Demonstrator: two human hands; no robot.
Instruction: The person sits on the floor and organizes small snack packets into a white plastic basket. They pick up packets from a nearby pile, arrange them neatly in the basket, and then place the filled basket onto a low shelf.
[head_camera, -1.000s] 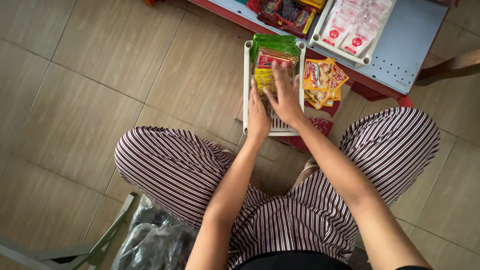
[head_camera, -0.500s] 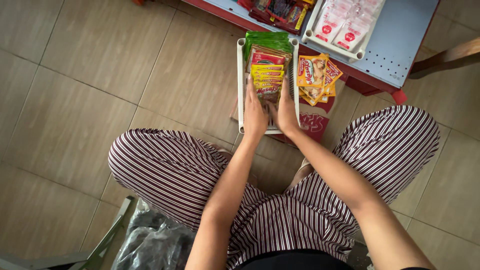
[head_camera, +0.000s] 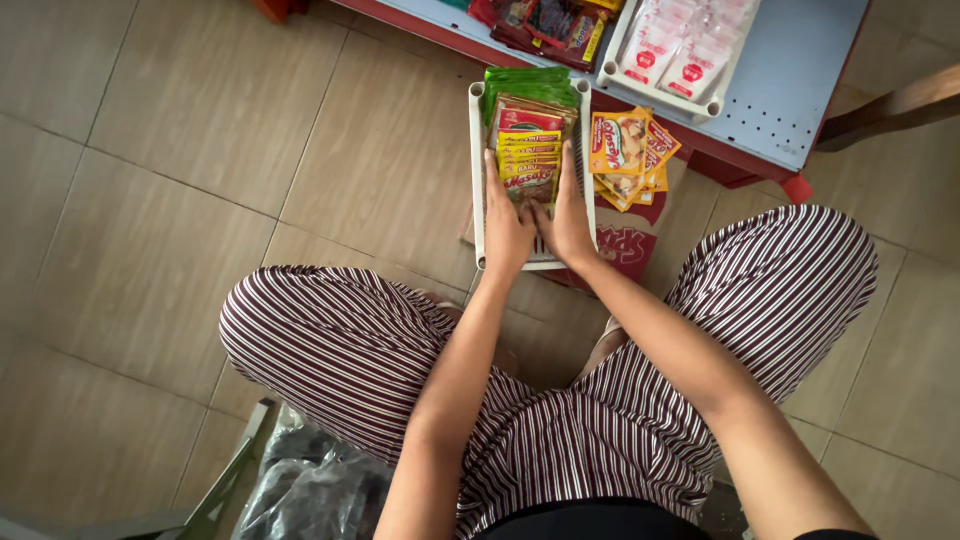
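I saw left hand (head_camera: 508, 222) and right hand (head_camera: 566, 215) flank the sachet stack (head_camera: 529, 160) in the white tray (head_camera: 478, 170), fingers extended, pressing edges. Sachets looked light, slippery; grip by sides.

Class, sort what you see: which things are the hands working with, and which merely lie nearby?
In hand:
left hand
right hand
red and yellow sachets
white tray
green packets

Lying about:
orange sachets
second white tray
blue shelf
black plastic bag
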